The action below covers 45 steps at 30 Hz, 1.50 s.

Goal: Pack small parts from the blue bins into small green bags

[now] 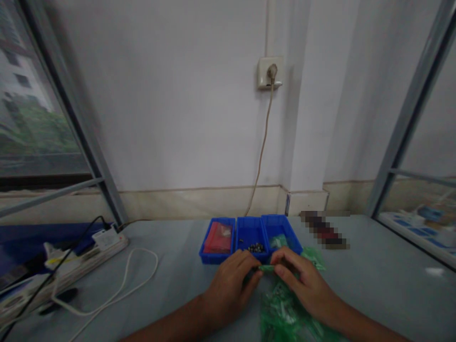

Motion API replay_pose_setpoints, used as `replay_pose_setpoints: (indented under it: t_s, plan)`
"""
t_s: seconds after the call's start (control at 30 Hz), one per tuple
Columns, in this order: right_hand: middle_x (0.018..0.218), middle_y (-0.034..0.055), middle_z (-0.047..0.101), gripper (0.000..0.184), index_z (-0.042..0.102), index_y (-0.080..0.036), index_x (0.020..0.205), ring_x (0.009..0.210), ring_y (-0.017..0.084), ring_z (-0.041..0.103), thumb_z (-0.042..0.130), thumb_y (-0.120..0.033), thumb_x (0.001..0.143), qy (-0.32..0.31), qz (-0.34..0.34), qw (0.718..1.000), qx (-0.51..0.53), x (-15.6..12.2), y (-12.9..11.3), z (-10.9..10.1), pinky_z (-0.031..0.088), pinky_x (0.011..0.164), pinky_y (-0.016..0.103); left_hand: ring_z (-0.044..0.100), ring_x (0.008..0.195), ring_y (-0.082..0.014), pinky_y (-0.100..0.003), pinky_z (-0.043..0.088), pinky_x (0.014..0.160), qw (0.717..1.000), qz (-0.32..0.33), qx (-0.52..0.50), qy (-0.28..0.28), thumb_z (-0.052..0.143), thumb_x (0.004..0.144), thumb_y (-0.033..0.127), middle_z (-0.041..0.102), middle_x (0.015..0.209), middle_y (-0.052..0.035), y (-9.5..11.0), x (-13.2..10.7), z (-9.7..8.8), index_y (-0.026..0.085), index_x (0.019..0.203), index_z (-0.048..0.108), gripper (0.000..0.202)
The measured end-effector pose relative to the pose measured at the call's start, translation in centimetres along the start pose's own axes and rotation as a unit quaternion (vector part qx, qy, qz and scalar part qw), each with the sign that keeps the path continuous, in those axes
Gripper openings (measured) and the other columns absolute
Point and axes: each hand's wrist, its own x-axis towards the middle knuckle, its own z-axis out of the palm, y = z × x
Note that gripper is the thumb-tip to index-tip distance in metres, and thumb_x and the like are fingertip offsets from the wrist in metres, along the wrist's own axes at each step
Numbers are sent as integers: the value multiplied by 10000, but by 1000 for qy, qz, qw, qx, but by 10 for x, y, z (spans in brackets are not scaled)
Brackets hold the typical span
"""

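My left hand [230, 285] and my right hand [302, 280] meet just in front of three blue bins. Both pinch the ends of a small green piece [266, 268] held between their fingertips. Under and before my right hand lies a heap of green plastic bags [285, 313] with small parts inside. The left blue bin [217, 240] holds red bags, the middle blue bin [250, 237] holds small dark metal parts, and the right blue bin [281, 232] holds green bags.
A white power strip [103, 240] with black and white cables lies at the left of the grey table. A wall socket [270, 72] with a hanging cord sits above the bins. A blurred dark object [324, 230] rests to the right of the bins.
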Motion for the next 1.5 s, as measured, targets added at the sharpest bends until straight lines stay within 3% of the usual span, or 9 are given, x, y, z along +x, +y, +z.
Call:
replay_pose_setpoints:
  t_s: [0.27, 0.4, 0.53, 0.7, 0.93, 1.03, 1.3, 1.4, 1.5]
  plan:
    - [1048, 26, 645, 140, 683, -275, 1146, 890, 222, 630, 615, -384, 1090, 37, -48, 997, -37, 0, 5, 2, 490, 819, 337, 624, 778, -193, -284, 461, 702, 999, -22, 43, 15, 428, 1171, 329, 667, 867, -32, 0, -2, 3, 209, 924, 569, 309]
    - [829, -30, 603, 144, 623, -276, 1174, 724, 197, 583, 604, -392, 1092, 34, 14, 999, -15, -1, 6, 5, 447, 682, 306, 627, 790, -193, -287, 466, 723, 999, -20, 42, -1, 419, 1175, 341, 665, 860, -32, -1, -3, 4, 204, 919, 584, 334]
    - [784, -55, 552, 164, 564, -277, 1182, 694, 189, 552, 612, -394, 1078, 63, 22, 998, 10, -2, 6, 5, 432, 660, 295, 646, 855, -201, -297, 493, 783, 999, -24, 18, -11, 486, 1147, 277, 687, 923, -39, -3, -2, 5, 201, 1013, 625, 208]
    - [864, -17, 604, 150, 637, -260, 1052, 762, 198, 572, 561, -381, 1096, 47, 10, 999, -22, 0, -2, 0, 431, 716, 310, 664, 1007, -208, -311, 548, 900, 999, -7, -31, -11, 542, 1108, 203, 683, 1080, -73, 0, 1, -1, 198, 1139, 638, 101]
    - [785, -37, 548, 231, 660, -257, 1099, 654, 175, 511, 570, -470, 1090, 61, 54, 997, 18, 2, 6, 0, 405, 600, 281, 665, 1237, -249, -408, 567, 1074, 1000, 15, 2, 1, 580, 1081, 187, 511, 1581, -159, 1, 1, -5, 200, 1306, 671, 243]
    - [774, -39, 542, 274, 662, -255, 1105, 612, 158, 481, 591, -518, 1079, 68, 61, 995, 41, 2, 11, 0, 393, 546, 263, 623, 1355, -270, -438, 536, 1144, 999, 37, 13, -11, 572, 1093, 185, 560, 1584, -141, 0, 1, -5, 202, 1348, 655, 269]
    - [729, -46, 516, 399, 668, -251, 1148, 579, 144, 487, 513, -615, 1099, 60, 73, 992, 85, 1, 7, -2, 398, 521, 247, 650, 1334, -251, -442, 541, 1145, 998, 61, 1, -20, 533, 1130, 232, 659, 1489, -125, 0, 1, -8, 227, 1449, 582, 323]
    - [775, -35, 540, 423, 651, -243, 1183, 631, 156, 504, 601, -642, 1049, 36, 43, 994, 92, 1, 7, -2, 422, 557, 258, 630, 1361, -253, -437, 523, 1177, 999, 50, -3, -9, 551, 1117, 239, 660, 1466, -131, 1, 0, -7, 233, 1510, 526, 394]
    - [765, -32, 520, 356, 663, -235, 1035, 665, 169, 508, 633, -589, 1050, 42, 34, 998, 45, 3, 5, -3, 430, 586, 273, 627, 1352, -259, -442, 520, 1181, 999, 35, -18, 2, 569, 1097, 221, 666, 1429, -136, 1, -2, -5, 227, 1495, 522, 401]
